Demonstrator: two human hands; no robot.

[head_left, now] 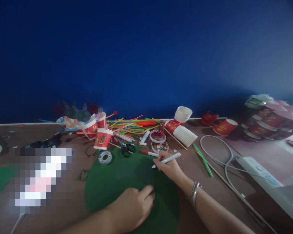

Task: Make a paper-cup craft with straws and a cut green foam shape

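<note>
A round green sheet (117, 185) lies on the brown table in front of me. My left hand (136, 206) rests palm down on its near part, fingers bent and slightly apart, with no object visible in them. Over the sheet's far right part, my right hand (167, 167) is closed around a white marker (172, 158). Its lower end, with a purple-blue band, points down and left close to the green surface. Another marker with a red end (146, 152) lies just beyond my right hand, partly behind the fingers.
Black scissors (128, 150), a tape roll (104, 157), colourful sticks (127, 125) and red paper cups (103, 139) lie beyond the sheet. A cup stack (183, 134) rests on its side. A white cable (205, 152) and power strip (258, 169) are at right; a blurred-out object (41, 178) is at left.
</note>
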